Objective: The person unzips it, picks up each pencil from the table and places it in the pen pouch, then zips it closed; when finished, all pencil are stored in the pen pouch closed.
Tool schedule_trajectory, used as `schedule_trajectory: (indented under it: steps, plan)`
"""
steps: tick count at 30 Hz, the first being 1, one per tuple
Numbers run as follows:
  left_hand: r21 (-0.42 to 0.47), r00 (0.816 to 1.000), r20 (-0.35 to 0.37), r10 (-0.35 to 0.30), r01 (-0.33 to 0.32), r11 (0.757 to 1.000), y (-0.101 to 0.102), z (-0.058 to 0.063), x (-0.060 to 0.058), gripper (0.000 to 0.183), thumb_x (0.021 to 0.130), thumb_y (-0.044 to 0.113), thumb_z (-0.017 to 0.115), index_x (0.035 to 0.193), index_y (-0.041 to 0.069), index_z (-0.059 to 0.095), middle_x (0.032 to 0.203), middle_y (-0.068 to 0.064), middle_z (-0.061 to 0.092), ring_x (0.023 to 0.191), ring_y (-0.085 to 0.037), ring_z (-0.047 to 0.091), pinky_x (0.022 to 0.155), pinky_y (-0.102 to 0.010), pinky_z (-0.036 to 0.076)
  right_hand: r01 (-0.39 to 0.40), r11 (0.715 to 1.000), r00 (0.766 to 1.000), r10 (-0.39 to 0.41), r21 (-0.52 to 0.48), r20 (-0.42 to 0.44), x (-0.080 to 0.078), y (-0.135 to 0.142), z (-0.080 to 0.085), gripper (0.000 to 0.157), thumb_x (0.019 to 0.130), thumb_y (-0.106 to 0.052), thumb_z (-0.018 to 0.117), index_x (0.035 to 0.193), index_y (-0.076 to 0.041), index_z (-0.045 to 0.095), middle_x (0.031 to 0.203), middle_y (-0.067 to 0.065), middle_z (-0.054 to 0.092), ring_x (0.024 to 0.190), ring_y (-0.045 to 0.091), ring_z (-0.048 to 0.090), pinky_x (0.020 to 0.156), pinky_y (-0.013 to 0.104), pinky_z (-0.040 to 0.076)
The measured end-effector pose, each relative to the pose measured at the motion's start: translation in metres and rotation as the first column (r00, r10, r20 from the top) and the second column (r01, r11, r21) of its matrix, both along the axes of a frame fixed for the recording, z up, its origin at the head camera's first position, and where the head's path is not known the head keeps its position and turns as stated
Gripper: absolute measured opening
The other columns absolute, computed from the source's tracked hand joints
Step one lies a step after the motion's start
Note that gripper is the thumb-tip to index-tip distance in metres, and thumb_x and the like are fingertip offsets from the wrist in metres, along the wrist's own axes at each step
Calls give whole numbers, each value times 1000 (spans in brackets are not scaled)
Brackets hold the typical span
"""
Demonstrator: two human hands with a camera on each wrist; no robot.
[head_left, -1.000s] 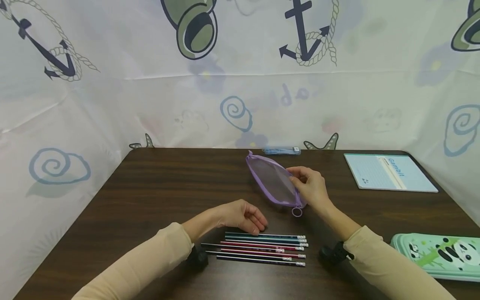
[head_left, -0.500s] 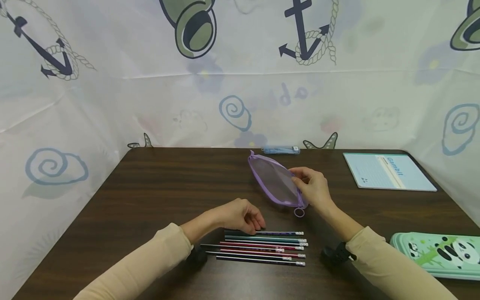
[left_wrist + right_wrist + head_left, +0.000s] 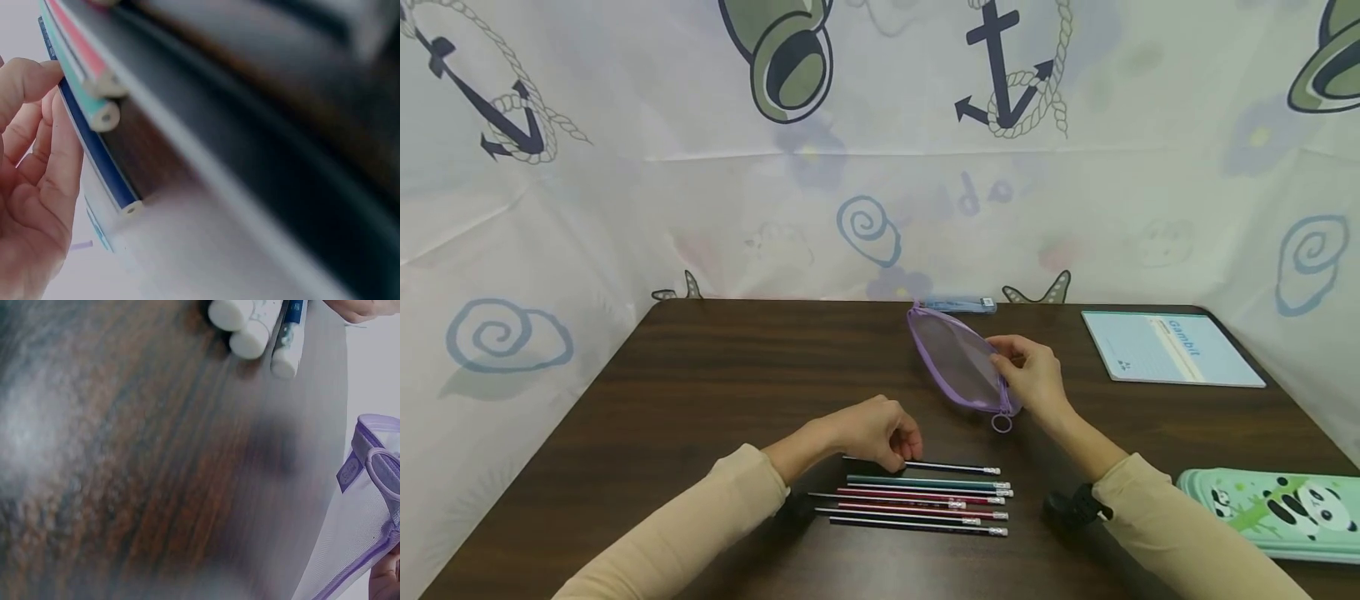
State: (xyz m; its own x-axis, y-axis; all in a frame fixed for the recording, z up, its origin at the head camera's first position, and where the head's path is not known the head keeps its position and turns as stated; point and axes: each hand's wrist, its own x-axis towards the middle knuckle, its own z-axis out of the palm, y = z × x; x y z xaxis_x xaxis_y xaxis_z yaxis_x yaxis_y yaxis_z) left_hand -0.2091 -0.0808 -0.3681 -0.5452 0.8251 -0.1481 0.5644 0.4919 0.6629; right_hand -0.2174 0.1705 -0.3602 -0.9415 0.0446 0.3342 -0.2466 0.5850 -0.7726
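My left hand (image 3: 868, 433) pinches a dark blue pencil (image 3: 953, 467) between thumb and fingers, just behind a row of pencils. In the left wrist view, the thumb presses on that pencil (image 3: 99, 149), whose unsharpened end points away. Several teal, red and dark pencils (image 3: 928, 482) lie side by side, their eraser ends to the right. A purple mesh zip pouch (image 3: 958, 367) is held by its right side in my right hand (image 3: 1032, 379), its mouth spread toward the left. The ring of its zipper pull (image 3: 381, 472) shows in the right wrist view.
At the right front lies a green pencil case (image 3: 1285, 510) with pandas. A light blue notebook (image 3: 1176, 348) is at the back right. Behind the pouch, a blue packet (image 3: 962, 305) lies at the table's far edge. A patterned cloth (image 3: 760, 208) hangs around the table (image 3: 715, 375).
The left hand has taken hold of the dark blue pencil and shifted it slightly left, apart from the row. The right hand has moved the pouch a little to the right.
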Motion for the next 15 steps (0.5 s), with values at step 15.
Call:
schedule_trajectory:
  steps: [15]
  plan:
    - [101,895,370,249,-306,947,-21,28,-26,18,84,0,63,102,-2,65,85,-2,65,77,-10,60,74,-27,57,31,999,999,-30,-43,31,-3,-4,-1,20,86,-1,64,106,0,68,78,13,63,72,10,58,55,12,44]
